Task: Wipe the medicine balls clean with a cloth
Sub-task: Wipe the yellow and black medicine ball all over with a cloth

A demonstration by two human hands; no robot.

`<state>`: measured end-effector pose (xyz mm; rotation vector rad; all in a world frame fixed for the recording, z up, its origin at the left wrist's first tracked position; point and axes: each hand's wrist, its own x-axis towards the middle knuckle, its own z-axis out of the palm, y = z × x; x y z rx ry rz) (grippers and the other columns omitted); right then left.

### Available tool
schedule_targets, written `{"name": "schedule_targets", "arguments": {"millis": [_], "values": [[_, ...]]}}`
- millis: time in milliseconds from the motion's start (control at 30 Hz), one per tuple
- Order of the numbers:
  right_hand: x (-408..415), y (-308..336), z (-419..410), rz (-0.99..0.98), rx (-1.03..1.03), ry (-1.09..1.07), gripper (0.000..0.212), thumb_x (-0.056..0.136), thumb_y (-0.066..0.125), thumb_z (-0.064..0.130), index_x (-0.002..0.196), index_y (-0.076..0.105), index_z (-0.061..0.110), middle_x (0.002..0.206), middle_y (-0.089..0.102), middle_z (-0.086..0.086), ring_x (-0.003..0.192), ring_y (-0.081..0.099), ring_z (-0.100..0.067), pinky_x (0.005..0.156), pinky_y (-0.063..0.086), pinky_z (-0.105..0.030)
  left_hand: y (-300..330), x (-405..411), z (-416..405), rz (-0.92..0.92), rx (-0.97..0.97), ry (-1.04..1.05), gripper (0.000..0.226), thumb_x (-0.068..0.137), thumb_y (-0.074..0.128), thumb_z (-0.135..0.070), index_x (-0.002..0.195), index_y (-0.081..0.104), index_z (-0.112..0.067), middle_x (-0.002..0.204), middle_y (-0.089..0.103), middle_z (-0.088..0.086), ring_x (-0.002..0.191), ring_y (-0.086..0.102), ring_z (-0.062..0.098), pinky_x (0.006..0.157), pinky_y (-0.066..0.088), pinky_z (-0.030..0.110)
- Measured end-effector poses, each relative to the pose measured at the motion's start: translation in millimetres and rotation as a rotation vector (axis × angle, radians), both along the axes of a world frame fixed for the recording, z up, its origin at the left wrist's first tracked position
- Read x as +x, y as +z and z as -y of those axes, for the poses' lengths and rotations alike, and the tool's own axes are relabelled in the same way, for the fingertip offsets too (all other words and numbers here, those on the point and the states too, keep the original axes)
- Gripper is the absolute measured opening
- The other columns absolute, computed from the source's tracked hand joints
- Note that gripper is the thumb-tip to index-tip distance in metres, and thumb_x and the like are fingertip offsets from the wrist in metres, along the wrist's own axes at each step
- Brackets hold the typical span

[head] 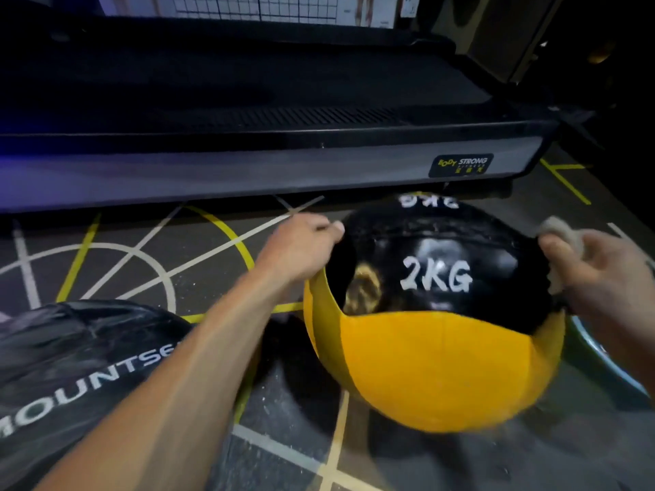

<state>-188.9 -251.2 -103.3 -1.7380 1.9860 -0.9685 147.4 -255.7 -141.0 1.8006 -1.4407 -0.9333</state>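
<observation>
Your left hand point(301, 248) curls its fingers on the black-and-yellow medicine ball point(436, 313) while your right hand point(595, 274) presses a bunched cloth point(563, 235) against its other side.

A gym: a treadmill point(269, 150), weighted medicine ball point(436, 313) and line-marked rubber floor point(141, 249).

Medicine ball point(436, 349) on floor point(141, 264) before treadmill point(269, 164), second ball point(71, 366) left, basin point(602, 356) right

Black-and-yellow medicine ball point(436, 349) with white "2KG", off-white cloth point(563, 239), grey floor point(290, 437) lined yellow and white
</observation>
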Motion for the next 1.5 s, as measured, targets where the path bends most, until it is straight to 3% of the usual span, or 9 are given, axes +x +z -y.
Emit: {"name": "schedule_targets", "arguments": {"millis": [233,500,633,767,867,1067,1200,1367,1500], "values": [[75,-11,101,0.139,0.106,0.062,0.027,0.100,0.059,0.033,0.092,0.070,0.010,0.064,0.065,-0.008,0.048,0.057,-0.024,0.052,0.047,-0.032,29,75,48,-0.072,-0.018,0.175,0.038,0.083,0.061,-0.049,0.057,0.059,-0.021,0.054,0.051,-0.007,0.066,0.052,0.025,0.067,0.041,0.042],[148,-61,119,0.089,0.096,0.089,0.022,0.103,0.050,0.027,0.111,0.068,0.017,0.107,0.070,-0.014,0.104,0.064,-0.037,0.080,0.050,-0.040,-16,105,61,0.493,0.184,0.089,0.046,0.097,0.060,-0.048,0.129,0.050,-0.017,0.137,0.047,0.012,0.116,0.057,0.040,0.099,0.049,0.053],[163,-77,98,0.074,-0.004,0.220,0.029,0.106,0.047,0.024,0.128,0.066,0.023,0.108,0.073,-0.007,0.102,0.063,-0.029,0.075,0.044,-0.036,-14,106,60,0.533,0.056,-0.083,0.075,0.102,0.060,-0.040,0.161,0.015,-0.042,0.165,0.021,-0.001,0.141,0.041,0.034,0.116,0.037,0.052],[164,-79,92,0.100,0.015,0.246,0.023,0.106,0.046,0.027,0.111,0.068,0.022,0.084,0.070,-0.001,0.081,0.066,-0.016,0.071,0.051,-0.039,0,118,64,0.488,0.133,-0.204,0.075,0.104,0.060,-0.028,0.163,0.015,-0.040,0.172,0.013,-0.004,0.156,0.020,0.027,0.126,0.021,0.043],[162,-75,80,0.217,0.028,0.189,0.027,0.106,0.045,0.030,0.097,0.067,0.017,0.076,0.068,-0.004,0.065,0.065,-0.002,0.061,0.054,-0.032,11,125,54,0.487,0.079,-0.218,0.073,0.104,0.059,-0.028,0.163,0.017,-0.037,0.172,0.010,-0.004,0.157,0.018,0.021,0.124,0.021,0.037],[157,-69,31,0.721,0.262,0.140,0.038,0.110,0.041,0.034,0.097,0.066,0.009,0.085,0.074,-0.016,0.069,0.069,-0.033,0.058,0.058,-0.040,11,131,6,0.534,0.133,-0.222,0.076,0.104,0.059,-0.031,0.164,0.013,-0.038,0.172,-0.008,-0.004,0.154,0.027,0.025,0.123,0.024,0.037],[150,-43,-27,1.006,0.505,0.160,0.048,0.109,0.036,0.041,0.122,0.063,0.003,0.118,0.071,-0.024,0.093,0.070,-0.038,0.070,0.053,-0.042,27,128,-53,0.527,0.019,-0.261,0.058,0.103,0.060,-0.030,0.157,0.038,-0.029,0.170,0.019,0.000,0.155,0.023,0.017,0.124,0.019,0.033],[161,51,-120,1.118,0.696,0.305,0.051,0.107,0.036,0.042,0.127,0.066,0.005,0.123,0.070,-0.022,0.104,0.071,-0.036,0.072,0.057,-0.038,84,107,-145,0.218,-0.011,-0.360,0.031,0.103,0.059,-0.033,0.134,0.062,-0.030,0.134,0.062,-0.013,0.121,0.059,0.004,0.108,0.048,0.036],[182,139,-195,1.122,0.747,0.452,0.054,0.106,0.038,0.043,0.128,0.069,0.005,0.132,0.067,-0.017,0.127,0.061,-0.037,0.111,0.042,-0.048,162,84,-212,-0.213,-0.100,-0.327,0.037,0.098,0.059,-0.054,0.117,0.072,-0.025,0.113,0.074,-0.009,0.108,0.068,0.015,0.099,0.053,0.039]]}}
